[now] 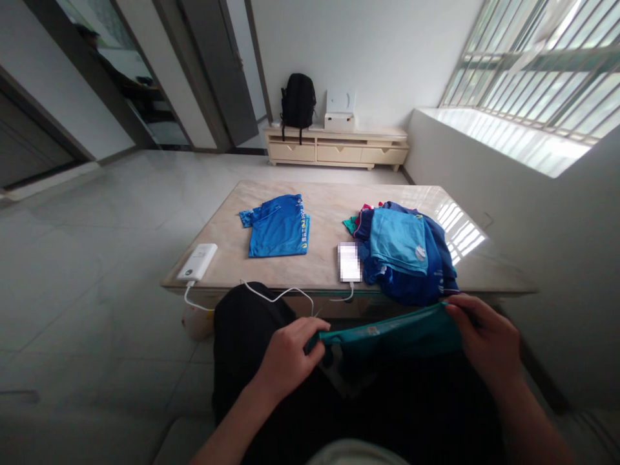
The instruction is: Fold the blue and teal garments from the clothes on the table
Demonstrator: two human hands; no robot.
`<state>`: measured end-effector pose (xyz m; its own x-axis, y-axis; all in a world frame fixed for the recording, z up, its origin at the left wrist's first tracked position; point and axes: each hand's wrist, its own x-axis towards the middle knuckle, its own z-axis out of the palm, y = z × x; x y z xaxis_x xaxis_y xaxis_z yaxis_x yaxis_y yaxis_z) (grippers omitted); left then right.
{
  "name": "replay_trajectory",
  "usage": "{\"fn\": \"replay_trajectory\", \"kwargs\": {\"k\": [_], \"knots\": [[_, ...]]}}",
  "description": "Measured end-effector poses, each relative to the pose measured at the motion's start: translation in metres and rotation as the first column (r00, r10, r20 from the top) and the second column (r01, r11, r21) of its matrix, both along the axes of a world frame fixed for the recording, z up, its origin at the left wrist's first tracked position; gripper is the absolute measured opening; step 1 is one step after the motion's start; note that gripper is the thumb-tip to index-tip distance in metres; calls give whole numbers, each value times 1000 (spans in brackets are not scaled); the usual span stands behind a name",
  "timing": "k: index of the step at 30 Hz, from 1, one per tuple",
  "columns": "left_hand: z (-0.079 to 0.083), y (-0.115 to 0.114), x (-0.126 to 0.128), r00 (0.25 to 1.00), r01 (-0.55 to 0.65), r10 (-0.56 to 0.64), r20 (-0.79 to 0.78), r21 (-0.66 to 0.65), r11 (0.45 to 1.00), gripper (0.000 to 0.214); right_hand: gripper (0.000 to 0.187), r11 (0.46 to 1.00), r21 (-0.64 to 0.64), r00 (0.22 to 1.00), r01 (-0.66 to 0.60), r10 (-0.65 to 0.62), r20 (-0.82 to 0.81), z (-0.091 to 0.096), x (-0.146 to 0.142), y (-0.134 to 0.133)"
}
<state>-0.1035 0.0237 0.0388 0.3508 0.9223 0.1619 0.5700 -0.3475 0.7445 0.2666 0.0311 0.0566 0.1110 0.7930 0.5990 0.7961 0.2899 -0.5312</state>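
Stretched above my lap is a teal green garment, its upper edge pulled taut between both hands. At its left end my left hand pinches the cloth between thumb and fingers. My right hand grips the opposite corner, close to the table's front edge. The lower part of the garment hangs into dark shadow, so its full shape is hidden. Just beyond my right hand lies a heap of blue clothes, with a folded light blue garment on top. Farther left on the table rests a folded blue shirt.
The marble-topped table also bears a white power bank and a phone with a white cable trailing over the front edge. Behind stands a low cabinet with a black backpack. A person appears through the left doorway.
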Motion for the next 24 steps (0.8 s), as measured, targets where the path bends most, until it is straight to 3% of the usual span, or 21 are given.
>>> {"fn": "replay_trajectory", "kwargs": {"k": [6, 10, 13, 15, 18, 24], "knots": [[29, -7, -3, 997, 43, -45, 56, 47, 998, 12, 6, 990, 93, 994, -103, 105, -11, 3, 2, 2], [25, -2, -4, 986, 59, -78, 146, 135, 989, 20, 3, 978, 161, 991, -132, 131, 16, 9, 1, 1], [18, 6, -7, 967, 137, -174, 186, 194, 971, 28, 3, 975, 184, 992, -126, 120, 41, 12, 3, -1], [15, 10, -11, 962, 164, -206, 182, 222, 961, 22, 4, 973, 198, 992, -122, 113, 54, 14, 5, -2], [12, 15, -14, 977, 94, -141, 160, 274, 957, 5, 4, 966, 218, 989, -138, 120, 91, 16, 7, -3], [9, 19, -13, 993, -47, 5, 116, 359, 932, 2, 7, 982, 182, 987, -48, 20, 157, 8, 12, -6]]}}
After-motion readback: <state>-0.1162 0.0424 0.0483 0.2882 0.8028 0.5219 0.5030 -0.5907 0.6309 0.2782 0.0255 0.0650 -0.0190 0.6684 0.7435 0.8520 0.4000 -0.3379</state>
